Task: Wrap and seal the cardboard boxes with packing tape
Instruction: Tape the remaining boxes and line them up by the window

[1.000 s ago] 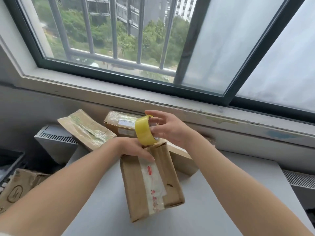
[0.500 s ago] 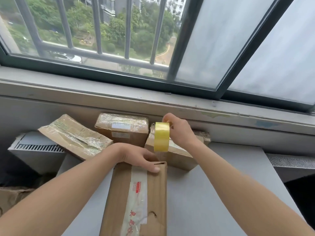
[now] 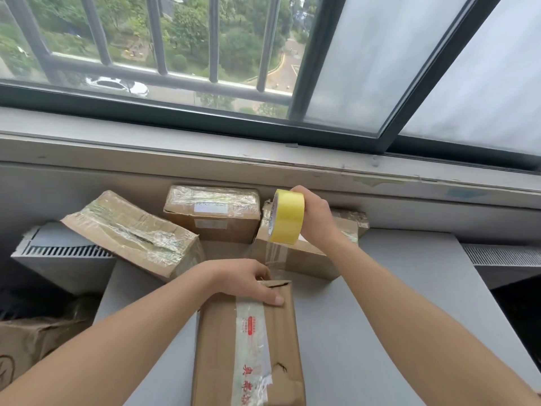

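On the grey tabletop (image 3: 380, 317), nearest the viewer: one oblong brown cardboard box (image 3: 281, 347), laid flat and running away from the viewer. A white strip printed in red (image 3: 251, 332) is seen along its top face.

Far end of this box: covered by the left hand (image 3: 248, 281), laid palm-down with fingers fairly straight and pressed on the cardboard; nothing is clasped.

Above and beyond that end: one yellow roll of packing tape (image 3: 288, 218), held on edge and gripped by the right hand (image 3: 314, 218), fingers curled round it. A clear strip of tape (image 3: 273, 256) is drawn from the roll down to the box's far end, beside the left hand.

Behind, below the grey window sill (image 3: 175, 148): three tape-wrapped cardboard boxes, listed as the tilted left box (image 3: 131, 232), the middle box (image 3: 212, 212) and the right box (image 3: 307, 259), the last partly hidden by the roll and right hand.
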`<act>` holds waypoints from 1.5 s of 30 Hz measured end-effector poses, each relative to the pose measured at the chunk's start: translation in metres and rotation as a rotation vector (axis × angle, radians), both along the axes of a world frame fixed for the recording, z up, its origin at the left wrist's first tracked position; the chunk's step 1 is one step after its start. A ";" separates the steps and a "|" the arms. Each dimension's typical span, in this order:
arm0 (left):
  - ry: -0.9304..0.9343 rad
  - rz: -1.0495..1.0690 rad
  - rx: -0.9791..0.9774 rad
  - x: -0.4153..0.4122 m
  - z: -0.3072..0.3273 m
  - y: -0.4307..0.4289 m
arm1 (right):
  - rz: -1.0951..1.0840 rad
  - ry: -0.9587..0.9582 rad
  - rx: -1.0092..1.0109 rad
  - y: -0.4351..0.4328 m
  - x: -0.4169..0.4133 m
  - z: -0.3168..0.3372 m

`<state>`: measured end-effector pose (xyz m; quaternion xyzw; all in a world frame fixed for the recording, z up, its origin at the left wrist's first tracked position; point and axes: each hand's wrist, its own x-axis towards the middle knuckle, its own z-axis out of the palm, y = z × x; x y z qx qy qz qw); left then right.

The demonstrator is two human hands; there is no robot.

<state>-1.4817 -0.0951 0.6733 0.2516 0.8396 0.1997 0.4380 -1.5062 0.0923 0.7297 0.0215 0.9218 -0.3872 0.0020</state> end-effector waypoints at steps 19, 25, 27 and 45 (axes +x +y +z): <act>0.084 0.111 0.048 0.009 0.003 -0.002 | 0.110 0.068 -0.360 0.008 0.014 0.005; 0.603 0.252 0.186 0.041 -0.001 -0.007 | 0.040 0.038 -0.293 0.003 0.011 0.000; 0.605 0.273 0.245 0.048 -0.006 -0.007 | 0.031 0.051 -0.290 0.001 0.010 0.003; 0.322 0.257 0.431 0.056 0.002 -0.017 | 0.027 -0.146 -0.327 -0.005 0.014 0.014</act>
